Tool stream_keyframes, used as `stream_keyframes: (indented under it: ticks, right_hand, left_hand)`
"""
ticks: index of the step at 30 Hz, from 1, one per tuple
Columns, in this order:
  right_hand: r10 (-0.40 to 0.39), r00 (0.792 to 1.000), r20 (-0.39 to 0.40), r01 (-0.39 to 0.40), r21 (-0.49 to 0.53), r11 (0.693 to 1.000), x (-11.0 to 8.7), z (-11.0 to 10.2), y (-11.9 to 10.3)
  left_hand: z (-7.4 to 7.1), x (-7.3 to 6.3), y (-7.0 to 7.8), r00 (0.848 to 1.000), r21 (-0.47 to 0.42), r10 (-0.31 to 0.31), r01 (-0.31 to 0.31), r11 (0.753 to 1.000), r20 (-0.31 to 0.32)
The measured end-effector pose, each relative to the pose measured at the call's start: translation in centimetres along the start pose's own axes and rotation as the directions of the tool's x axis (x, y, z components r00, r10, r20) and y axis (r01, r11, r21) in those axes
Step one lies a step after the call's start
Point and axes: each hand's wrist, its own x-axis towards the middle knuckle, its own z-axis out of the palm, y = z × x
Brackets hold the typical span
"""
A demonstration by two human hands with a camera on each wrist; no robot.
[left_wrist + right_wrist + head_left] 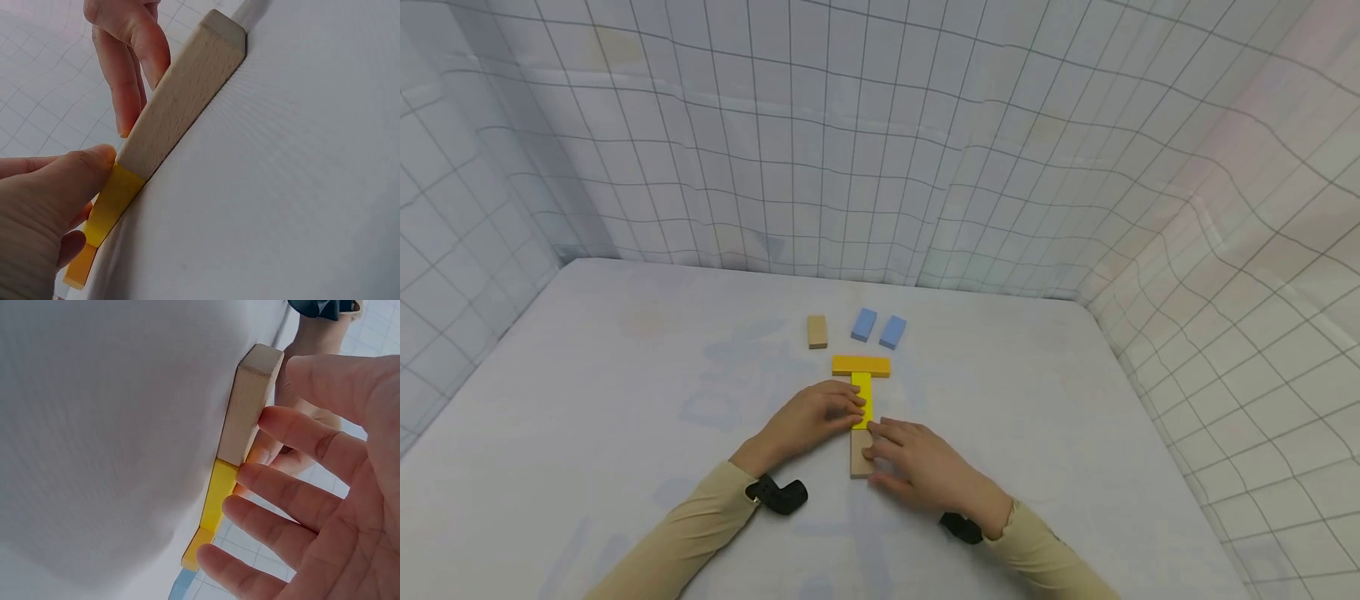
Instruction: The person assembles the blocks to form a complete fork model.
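Observation:
On the table a yellow block (866,408) and a plain wooden block (860,458) lie end to end in a line. An orange block (861,366) sits crosswise at the far end, so the three form a T. My left hand (811,417) comes in from the left with bent fingers touching the yellow block; its thumb rests by the seam with the wooden block (181,100). From the right, my right hand (921,467) touches the wooden and yellow blocks with spread, mostly straight fingertips (272,415).
Beyond the T lie a small wooden block (817,332) and two blue blocks (864,325). A white cloth covers the table (1037,400). Grid-patterned curtains (880,150) hang behind it and along both sides. Each wrist wears a black strap-on device (778,495).

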Motion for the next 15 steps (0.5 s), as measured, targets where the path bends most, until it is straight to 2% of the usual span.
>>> stream_keyframes:
  ticks: [8, 15]
  right_hand:
    - [0.003, 1.000, 0.006, -0.003, 0.004, 1.000, 0.19, -0.42, 0.12]
    - [-0.008, 1.000, 0.015, 0.008, -0.001, 1.000, 0.17, -0.45, 0.26]
  left_hand:
    - [-0.08, 0.03, 0.27, 1.000, -0.032, -0.020, 0.021, 0.999, 0.013]
    - [-0.49, -0.08, 0.12, 0.998, -0.070, -0.010, 0.014, 0.997, 0.055]
